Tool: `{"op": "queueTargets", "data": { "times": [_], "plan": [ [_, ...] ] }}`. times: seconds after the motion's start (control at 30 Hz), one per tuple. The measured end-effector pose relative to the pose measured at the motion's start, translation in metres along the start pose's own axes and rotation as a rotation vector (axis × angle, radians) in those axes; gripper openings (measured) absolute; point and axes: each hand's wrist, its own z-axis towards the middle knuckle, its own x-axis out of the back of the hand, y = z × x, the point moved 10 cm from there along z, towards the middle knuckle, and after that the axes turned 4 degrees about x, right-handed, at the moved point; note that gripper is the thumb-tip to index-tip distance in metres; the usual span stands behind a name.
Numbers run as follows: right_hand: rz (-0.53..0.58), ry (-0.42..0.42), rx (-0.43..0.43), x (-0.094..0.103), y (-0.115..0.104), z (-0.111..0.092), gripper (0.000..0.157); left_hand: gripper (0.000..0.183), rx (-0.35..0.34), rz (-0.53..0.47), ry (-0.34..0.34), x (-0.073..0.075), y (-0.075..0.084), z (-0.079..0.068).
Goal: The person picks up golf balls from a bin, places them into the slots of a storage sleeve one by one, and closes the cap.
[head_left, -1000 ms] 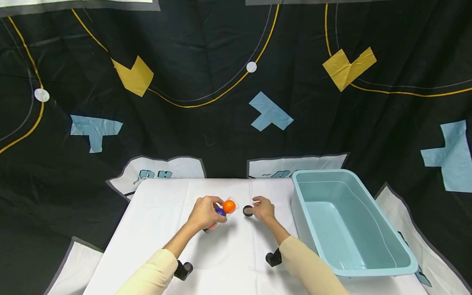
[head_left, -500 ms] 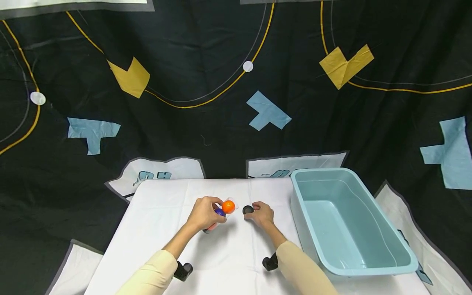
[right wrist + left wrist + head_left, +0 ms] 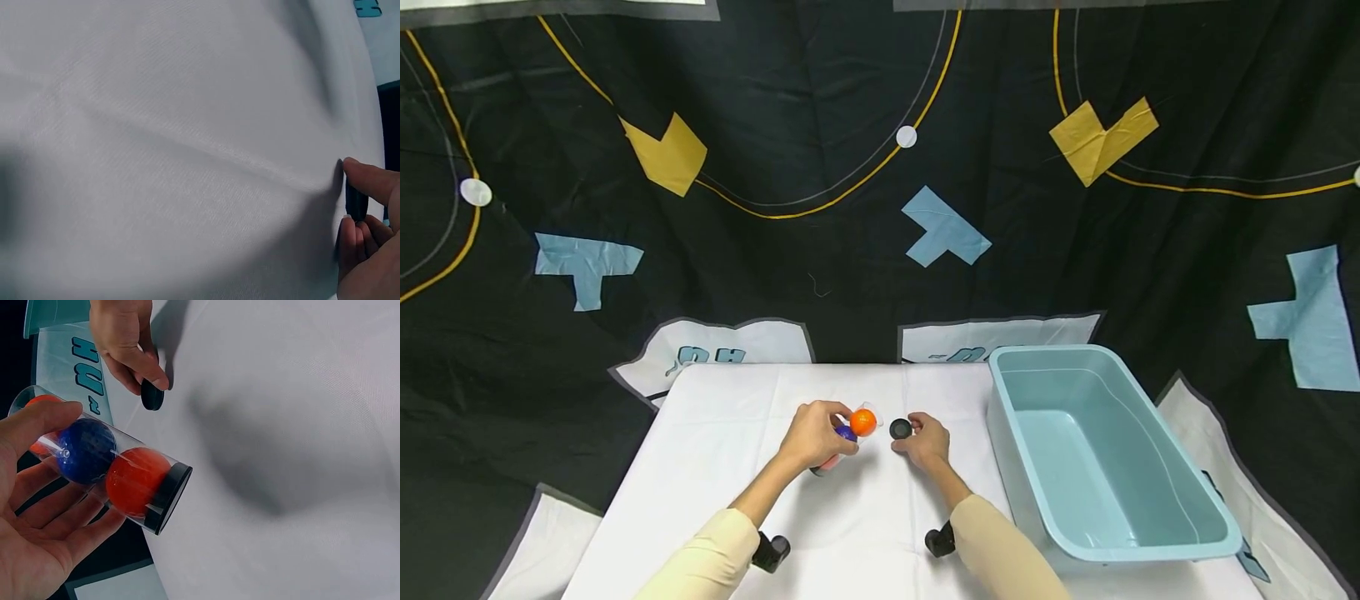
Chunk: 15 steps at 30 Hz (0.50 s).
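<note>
My left hand [image 3: 811, 435] grips a clear plastic tube [image 3: 127, 514] between thumb and fingers, tilted above the white cloth. Inside it sit a blue ball [image 3: 86, 450] in the middle and an orange-red ball [image 3: 137, 480] against the black end cap [image 3: 169, 498]. Another orange ball [image 3: 862, 422] is at the far end, which shows no cap and points towards my right hand. My right hand [image 3: 927, 439] pinches a loose black round cap [image 3: 900, 429] by its edge, a short gap to the right of the tube. The right wrist view shows this cap edge-on between thumb and fingers.
A light blue plastic bin [image 3: 1030, 467] stands on the right of the white-covered table [image 3: 730, 417], beside my right forearm. A dark curtain [image 3: 850, 292] with yellow and blue patches hangs behind. Each wrist carries a black camera mount.
My right hand has shifted its fingers on the black cap, which turned from showing an open ring to a flatter dark face. The left hand and tube have hardly moved.
</note>
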Motion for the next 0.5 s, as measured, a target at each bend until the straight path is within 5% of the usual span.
{"op": "queueTargets", "data": {
  "times": [0.5],
  "plan": [
    [-0.074,0.067,0.128,0.003,-0.012,-0.009,0.040,0.037,0.000,0.005,0.000,-0.002,-0.001,-0.002]
  ]
}}
